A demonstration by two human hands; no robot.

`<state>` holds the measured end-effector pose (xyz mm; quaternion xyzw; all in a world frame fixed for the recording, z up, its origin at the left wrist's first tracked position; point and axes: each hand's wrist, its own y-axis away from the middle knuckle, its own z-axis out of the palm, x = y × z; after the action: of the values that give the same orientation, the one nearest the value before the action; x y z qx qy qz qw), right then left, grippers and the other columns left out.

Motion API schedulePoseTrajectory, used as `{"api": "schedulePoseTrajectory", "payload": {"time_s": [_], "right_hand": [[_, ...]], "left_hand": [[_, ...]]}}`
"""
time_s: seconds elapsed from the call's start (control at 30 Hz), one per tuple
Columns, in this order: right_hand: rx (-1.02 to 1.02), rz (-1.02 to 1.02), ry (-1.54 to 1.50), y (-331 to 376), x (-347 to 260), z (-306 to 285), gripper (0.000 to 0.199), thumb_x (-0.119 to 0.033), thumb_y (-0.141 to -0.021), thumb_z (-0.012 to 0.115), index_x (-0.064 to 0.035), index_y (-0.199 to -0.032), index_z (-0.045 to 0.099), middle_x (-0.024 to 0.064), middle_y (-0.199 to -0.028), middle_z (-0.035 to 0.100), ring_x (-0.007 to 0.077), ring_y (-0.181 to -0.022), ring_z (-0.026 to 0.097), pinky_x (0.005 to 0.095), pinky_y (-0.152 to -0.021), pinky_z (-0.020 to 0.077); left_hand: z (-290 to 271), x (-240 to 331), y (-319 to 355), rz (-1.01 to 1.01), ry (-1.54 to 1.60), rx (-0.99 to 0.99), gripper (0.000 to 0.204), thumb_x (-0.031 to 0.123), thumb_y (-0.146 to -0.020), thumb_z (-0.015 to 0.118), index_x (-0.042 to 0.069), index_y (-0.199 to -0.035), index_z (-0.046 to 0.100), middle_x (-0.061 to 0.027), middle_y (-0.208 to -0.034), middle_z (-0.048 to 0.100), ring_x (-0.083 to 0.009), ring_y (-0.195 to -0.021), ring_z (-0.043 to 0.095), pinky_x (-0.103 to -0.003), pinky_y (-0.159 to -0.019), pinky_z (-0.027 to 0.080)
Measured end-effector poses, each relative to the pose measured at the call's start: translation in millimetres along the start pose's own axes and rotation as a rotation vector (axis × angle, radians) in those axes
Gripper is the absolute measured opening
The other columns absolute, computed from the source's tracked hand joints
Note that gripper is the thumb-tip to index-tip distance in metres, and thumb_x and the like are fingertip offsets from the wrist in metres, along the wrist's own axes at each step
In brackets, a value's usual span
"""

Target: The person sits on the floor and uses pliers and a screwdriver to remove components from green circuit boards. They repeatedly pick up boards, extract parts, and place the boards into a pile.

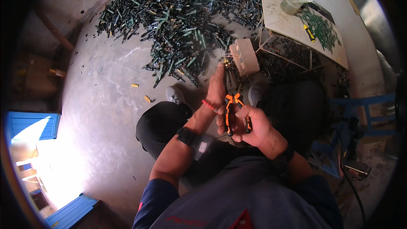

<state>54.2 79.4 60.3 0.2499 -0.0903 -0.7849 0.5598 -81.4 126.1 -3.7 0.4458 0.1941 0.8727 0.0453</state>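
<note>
Low in front of me, my right hand [256, 126] is wrapped round a pair of pliers [229, 115] with orange and black handles. The handles are spread apart, and the jaws point away from me. My left hand [217, 85] reaches forward past the pliers, seen edge-on, with a finger stretched out. Its fingertip is at some small yellowish and dark pieces [227, 62] on the floor. Whether it touches one I cannot tell; the other fingers are mostly hidden. Right beside these pieces stands a pale reddish brick [245, 57].
A large heap of dark green and black strips [182, 25] covers the far floor. At the right, a low board table [271, 10] carries a clear plastic jug [291, 2], green strips and a yellow-handled tool [309, 33]. Two yellow pieces [147, 99] lie left of my shoes. A blue stool [360, 106] stands right.
</note>
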Motion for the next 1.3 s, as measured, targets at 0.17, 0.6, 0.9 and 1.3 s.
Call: {"api": "schedulePoseTrajectory", "payload": {"time_s": [0.17,0.6,0.9,1.3], "right_hand": [[0.143,0.053,0.245,15.1,-12.0,7.0,0.044,-0.037,-0.089,0.049,-0.0048,-0.119,0.047,0.0148,-0.097,0.061,0.0289,-0.085,0.065,0.0242,-0.043,0.0468],[0.453,0.085,1.057,54.9,-63.3,16.8,0.033,-0.014,-0.080,0.050,0.0040,-0.107,0.053,0.0104,-0.086,0.062,0.0186,-0.072,0.064,0.0220,-0.044,0.0477],[0.652,-0.075,2.226,48.9,-77.5,15.8,0.021,-0.018,-0.079,0.051,0.0002,-0.089,0.049,0.0204,-0.076,0.058,0.0413,-0.073,0.056,0.0469,-0.068,0.0437],[0.465,-0.418,0.985,-10.9,-95.0,-23.9,0.027,-0.031,-0.090,0.057,-0.0043,-0.096,0.060,0.0016,-0.074,0.062,0.0084,-0.068,0.056,0.0222,-0.057,0.0420]], "left_hand": [[0.8,9.9,11.9,-0.100,0.021,0.007,0.053,0.053,-0.094,0.034,0.007,-0.082,0.058,-0.0009,-0.066,0.057,-0.0117,-0.051,0.050,-0.024,-0.046,0.039],[0.6,12.6,12.1,-0.183,-0.009,-0.137,0.055,0.055,-0.094,0.027,0.007,-0.075,0.047,-0.0042,-0.052,0.039,-0.0130,-0.036,0.027,-0.026,-0.036,0.023],[-3.0,10.5,11.8,-0.264,0.084,-0.202,0.054,0.053,-0.095,0.026,0.008,-0.073,0.045,-0.0038,-0.051,0.038,-0.0131,-0.034,0.025,-0.027,-0.037,0.023],[5.7,6.1,18.4,-0.459,0.168,-0.347,0.057,0.055,-0.096,0.020,0.009,-0.072,0.045,-0.0009,-0.049,0.039,-0.0102,-0.031,0.027,-0.024,-0.033,0.021]]}}
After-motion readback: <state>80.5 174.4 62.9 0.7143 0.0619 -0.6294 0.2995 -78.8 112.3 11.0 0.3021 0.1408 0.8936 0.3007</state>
